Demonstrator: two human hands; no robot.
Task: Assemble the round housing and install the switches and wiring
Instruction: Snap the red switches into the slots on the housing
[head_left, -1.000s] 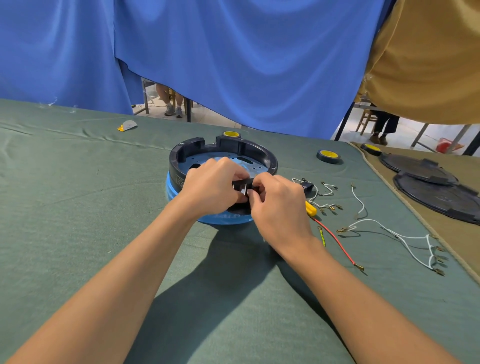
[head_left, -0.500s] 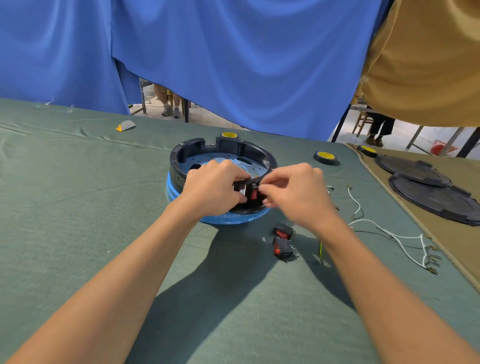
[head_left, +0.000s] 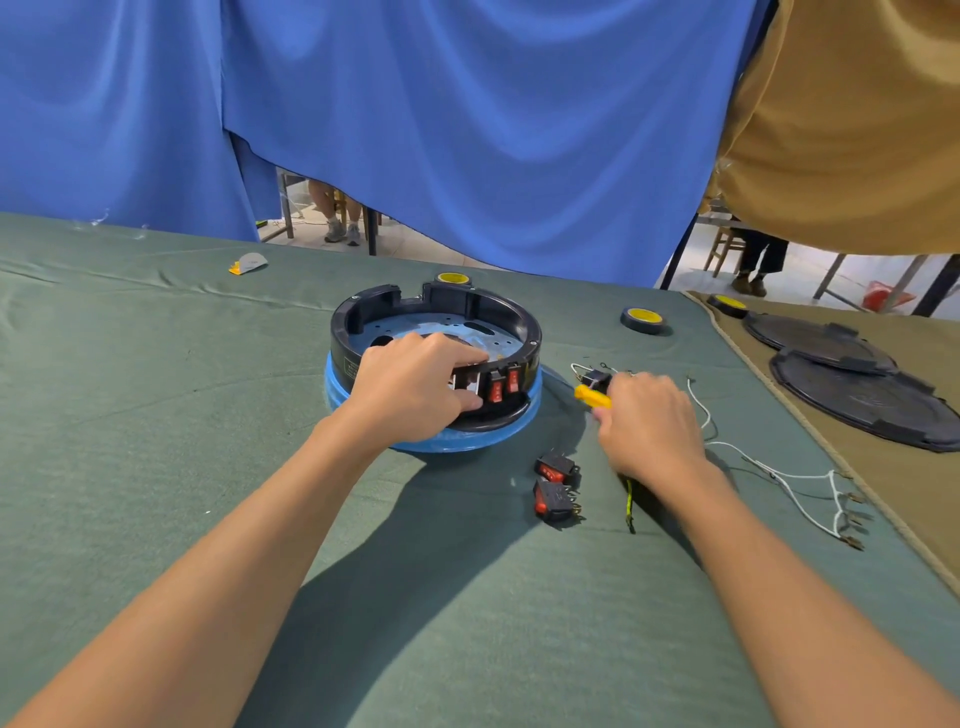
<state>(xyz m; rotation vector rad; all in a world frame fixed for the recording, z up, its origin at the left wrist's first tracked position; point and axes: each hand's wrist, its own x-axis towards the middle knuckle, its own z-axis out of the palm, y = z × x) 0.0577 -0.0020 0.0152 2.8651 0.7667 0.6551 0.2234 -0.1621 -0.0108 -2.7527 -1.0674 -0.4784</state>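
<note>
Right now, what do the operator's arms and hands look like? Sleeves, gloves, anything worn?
No gloves on the left hand or the right hand. The left forearm and right forearm are uncovered to the frame edge: no sleeves, watch or wristband visible. Rings: cannot tell.

Green-clothed table with a housing, loose parts and wiring

The table (head_left: 156, 415), draped in green cloth, carries the round housing (head_left: 498, 307) on its blue base (head_left: 467, 442) near the middle. Nearer and just to the right lie two loose switches (head_left: 557, 466) side by side, with a yellow-green wire (head_left: 629, 501) close by and a white wire harness (head_left: 795, 480) trailing toward the right edge. A yellow piece (head_left: 592, 397) and a small black part (head_left: 596, 380) sit beside the housing; whether the yellow one rests on the cloth is hard to tell. Two tape rolls (head_left: 643, 319) stand farther back, and a small scrap (head_left: 248, 263) lies at far left. A tan cloth (head_left: 909, 493) on the right bears two black lids (head_left: 872, 405) and a third roll (head_left: 728, 305).
</note>
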